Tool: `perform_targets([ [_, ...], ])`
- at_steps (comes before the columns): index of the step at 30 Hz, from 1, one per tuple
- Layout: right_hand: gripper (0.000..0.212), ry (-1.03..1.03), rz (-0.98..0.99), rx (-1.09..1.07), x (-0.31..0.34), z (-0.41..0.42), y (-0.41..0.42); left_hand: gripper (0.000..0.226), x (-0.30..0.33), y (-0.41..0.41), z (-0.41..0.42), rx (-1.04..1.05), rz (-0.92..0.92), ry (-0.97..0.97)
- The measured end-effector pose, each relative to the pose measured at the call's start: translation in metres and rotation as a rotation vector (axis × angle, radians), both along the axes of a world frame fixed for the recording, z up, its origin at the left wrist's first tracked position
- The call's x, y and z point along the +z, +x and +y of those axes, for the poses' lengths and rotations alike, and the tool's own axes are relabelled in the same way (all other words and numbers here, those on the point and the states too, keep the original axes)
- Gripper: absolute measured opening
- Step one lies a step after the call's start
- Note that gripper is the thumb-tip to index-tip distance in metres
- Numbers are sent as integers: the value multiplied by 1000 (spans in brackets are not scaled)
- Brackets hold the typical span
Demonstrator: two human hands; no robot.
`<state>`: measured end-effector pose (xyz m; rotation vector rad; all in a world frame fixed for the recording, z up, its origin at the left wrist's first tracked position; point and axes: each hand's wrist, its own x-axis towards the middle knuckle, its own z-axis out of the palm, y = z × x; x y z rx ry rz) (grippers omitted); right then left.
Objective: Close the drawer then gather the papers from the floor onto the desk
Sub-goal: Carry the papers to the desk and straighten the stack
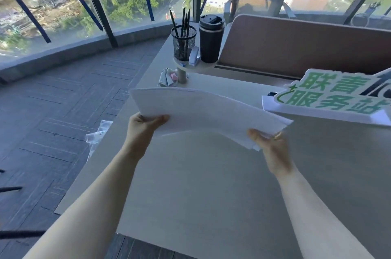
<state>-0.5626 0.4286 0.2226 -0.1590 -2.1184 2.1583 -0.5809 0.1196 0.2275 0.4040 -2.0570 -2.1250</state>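
Two bare forearms reaching in over the pale grey desk top (190, 184). Left hand (143, 125) pinching the near-left edge of a bowed stack of white paper sheets (203, 110), thumb on top. Right hand (268, 144) gripping the near-right corner. Stack held just above the desk, not lying flat. Black mesh pen cup (183, 43) and black lidded tumbler (211, 38) up on the small shelf behind.

You are in a high-rise office: a pale bench (211, 184) with a divider (296, 47), a pen cup (183, 43), a stapler (194, 55) and a mug (210, 38) near its far left corner, carpet tiles (53, 121), and windows (74, 0) overlooking city streets.
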Motion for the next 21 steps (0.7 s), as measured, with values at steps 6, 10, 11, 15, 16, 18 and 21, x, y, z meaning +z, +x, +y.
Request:
perform_targets([
  [6,19,118,-225,-3,-61,-17,13,24,-78,18,11,-2,-243,2],
  [10,19,-1,-180,-133,-70,-27,0,27,-87,9,20,41,-207,26],
  [11,22,-29,-187,-145,-73,-31,1,27,-91,9,24,38,-216,32],
  [15,22,-21,-202,-183,-83,-34,5,23,-99,13,29,44,-205,80],
  [16,22,-36,-191,-190,-83,-32,2,21,-97,11,27,51,-186,91],
  [18,25,-43,-183,-212,-82,-26,-3,16,-92,3,24,56,-152,107],
  [21,18,-20,-178,-225,-78,-20,-13,14,-84,-11,19,24,-122,124],
])
